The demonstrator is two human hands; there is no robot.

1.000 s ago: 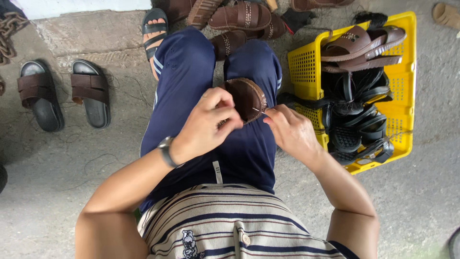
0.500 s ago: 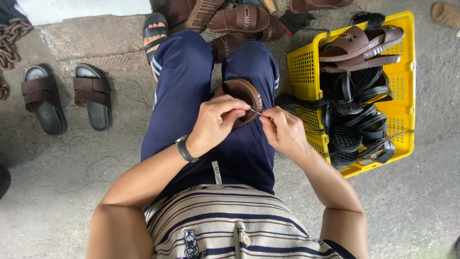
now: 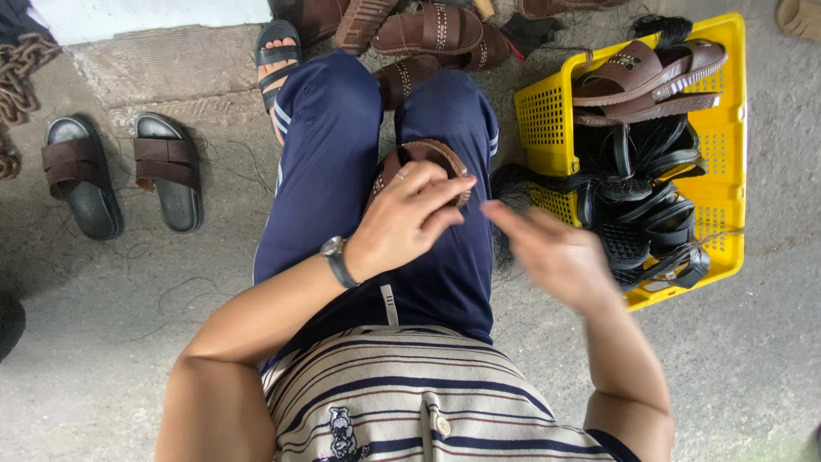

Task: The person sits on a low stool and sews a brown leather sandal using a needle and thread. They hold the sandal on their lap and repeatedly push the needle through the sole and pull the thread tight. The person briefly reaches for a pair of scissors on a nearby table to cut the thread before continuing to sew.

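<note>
Head view | my left hand [image 3: 402, 224] grip holds brown sandal [image 3: 425, 162] on lap, frame centre | right hand [image 3: 552, 252] blurred, fingers loose, holding nothing | risk: one-handed hold, sandal could slide off knee

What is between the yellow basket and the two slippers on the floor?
In the head view, the person's legs in blue trousers, with a brown sandal on the lap under the left hand.

Single head view, steeply downward, close over lap.

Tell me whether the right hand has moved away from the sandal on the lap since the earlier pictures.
Yes. The right hand has pulled off the brown sandal toward the yellow basket; its blurred fingers no longer touch it. The left hand holds the sandal.
</note>
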